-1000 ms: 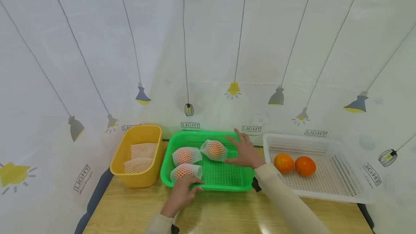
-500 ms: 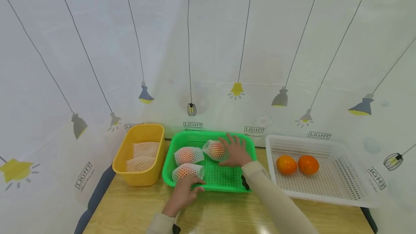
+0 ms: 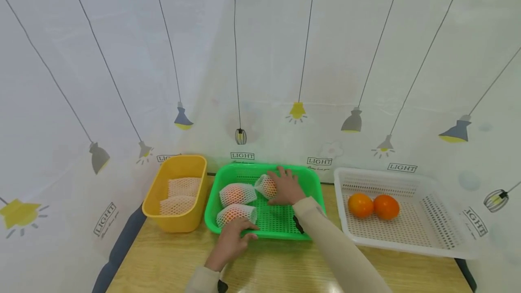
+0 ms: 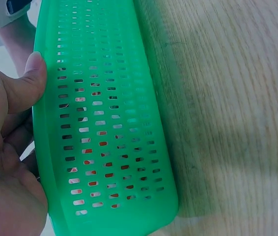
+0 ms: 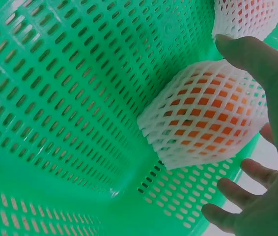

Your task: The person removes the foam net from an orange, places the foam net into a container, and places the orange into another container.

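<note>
Three oranges in white foam net sleeves lie in a green basket (image 3: 281,235). My right hand (image 3: 286,189) reaches over the rear orange (image 3: 264,186), fingers spread around its right side. In the right wrist view, the thumb stretches over that netted orange (image 5: 208,113) while the other fingers stay spread beyond it. My left hand (image 3: 230,244) is at the basket's near rim, beside the front netted orange (image 3: 236,215). The left wrist view shows the thumb (image 4: 28,86) on the rim and fingers curled behind it. Left of centre sits another netted orange (image 3: 237,194).
A yellow bin (image 3: 179,225) with white foam net sleeves (image 3: 183,187) stands to the left. On the right, a white basket (image 3: 407,250) holds two bare oranges (image 3: 386,207). All stand on a wooden table (image 3: 163,266) before a lamp-print cloth (image 3: 268,58).
My right hand has moved left and down from the basket's right side onto the rear netted orange, covering part of it. The left hand has stayed at the near rim.
</note>
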The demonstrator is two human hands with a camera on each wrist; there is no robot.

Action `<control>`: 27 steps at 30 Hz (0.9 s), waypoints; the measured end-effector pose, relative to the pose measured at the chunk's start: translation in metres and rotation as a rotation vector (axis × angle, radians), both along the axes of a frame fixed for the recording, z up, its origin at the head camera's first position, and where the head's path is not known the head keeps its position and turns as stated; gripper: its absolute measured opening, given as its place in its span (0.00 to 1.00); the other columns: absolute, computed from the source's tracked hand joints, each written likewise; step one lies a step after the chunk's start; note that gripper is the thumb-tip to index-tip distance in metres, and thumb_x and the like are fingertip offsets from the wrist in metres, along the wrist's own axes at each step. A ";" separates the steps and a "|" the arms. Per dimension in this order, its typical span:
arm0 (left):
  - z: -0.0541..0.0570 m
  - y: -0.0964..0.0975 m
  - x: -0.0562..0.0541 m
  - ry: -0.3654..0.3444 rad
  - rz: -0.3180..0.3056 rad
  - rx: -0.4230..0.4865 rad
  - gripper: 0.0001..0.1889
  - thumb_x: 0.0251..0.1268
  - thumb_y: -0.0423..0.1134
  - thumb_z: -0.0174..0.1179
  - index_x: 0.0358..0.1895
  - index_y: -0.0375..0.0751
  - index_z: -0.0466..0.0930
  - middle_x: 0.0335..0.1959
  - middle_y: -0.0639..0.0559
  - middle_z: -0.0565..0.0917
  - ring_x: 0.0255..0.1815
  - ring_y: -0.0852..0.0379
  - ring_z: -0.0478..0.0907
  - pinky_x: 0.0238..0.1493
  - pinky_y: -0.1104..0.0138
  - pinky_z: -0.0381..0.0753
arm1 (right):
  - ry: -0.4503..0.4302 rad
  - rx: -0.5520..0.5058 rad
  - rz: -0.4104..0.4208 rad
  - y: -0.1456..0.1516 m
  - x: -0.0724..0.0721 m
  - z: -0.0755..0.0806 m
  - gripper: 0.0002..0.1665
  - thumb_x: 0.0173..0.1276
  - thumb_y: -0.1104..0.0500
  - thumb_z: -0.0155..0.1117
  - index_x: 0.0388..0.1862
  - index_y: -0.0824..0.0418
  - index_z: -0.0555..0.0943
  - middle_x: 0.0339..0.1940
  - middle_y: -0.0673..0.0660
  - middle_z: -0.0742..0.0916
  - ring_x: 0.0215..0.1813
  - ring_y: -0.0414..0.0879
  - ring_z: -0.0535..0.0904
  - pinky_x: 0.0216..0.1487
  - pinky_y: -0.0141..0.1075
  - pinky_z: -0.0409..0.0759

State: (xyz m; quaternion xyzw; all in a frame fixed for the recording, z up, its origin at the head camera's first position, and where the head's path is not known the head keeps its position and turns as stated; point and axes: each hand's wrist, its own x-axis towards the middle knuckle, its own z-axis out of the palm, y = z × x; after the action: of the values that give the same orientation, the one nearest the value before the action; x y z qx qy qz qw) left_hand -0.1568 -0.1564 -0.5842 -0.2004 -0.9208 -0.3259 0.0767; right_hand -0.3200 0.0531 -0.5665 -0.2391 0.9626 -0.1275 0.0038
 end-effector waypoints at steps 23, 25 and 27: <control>-0.004 -0.001 -0.003 -0.022 -0.007 0.020 0.09 0.62 0.44 0.71 0.45 0.53 0.90 0.39 0.62 0.88 0.45 0.60 0.83 0.51 0.60 0.84 | -0.203 -0.118 0.090 -0.002 0.003 0.002 0.37 0.62 0.60 0.78 0.68 0.52 0.73 0.66 0.63 0.78 0.64 0.61 0.78 0.56 0.55 0.83; -0.004 -0.001 -0.003 -0.023 -0.007 0.027 0.09 0.62 0.43 0.71 0.44 0.54 0.90 0.39 0.62 0.87 0.44 0.60 0.83 0.50 0.61 0.84 | -0.212 -0.134 0.090 -0.001 0.005 0.006 0.38 0.61 0.61 0.79 0.68 0.52 0.73 0.66 0.63 0.78 0.62 0.60 0.78 0.55 0.55 0.84; -0.004 -0.002 -0.003 -0.029 -0.006 0.033 0.09 0.62 0.43 0.71 0.44 0.54 0.90 0.38 0.62 0.87 0.43 0.60 0.83 0.50 0.61 0.84 | -0.211 -0.153 0.091 0.001 0.007 0.010 0.39 0.60 0.61 0.80 0.69 0.53 0.72 0.65 0.64 0.79 0.60 0.59 0.79 0.54 0.55 0.84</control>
State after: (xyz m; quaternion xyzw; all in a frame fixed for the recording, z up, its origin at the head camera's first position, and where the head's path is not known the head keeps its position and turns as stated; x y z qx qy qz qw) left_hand -0.1597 -0.1580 -0.5884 -0.1970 -0.9158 -0.3439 0.0654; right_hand -0.3132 0.0540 -0.5568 -0.2675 0.9325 -0.2245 0.0927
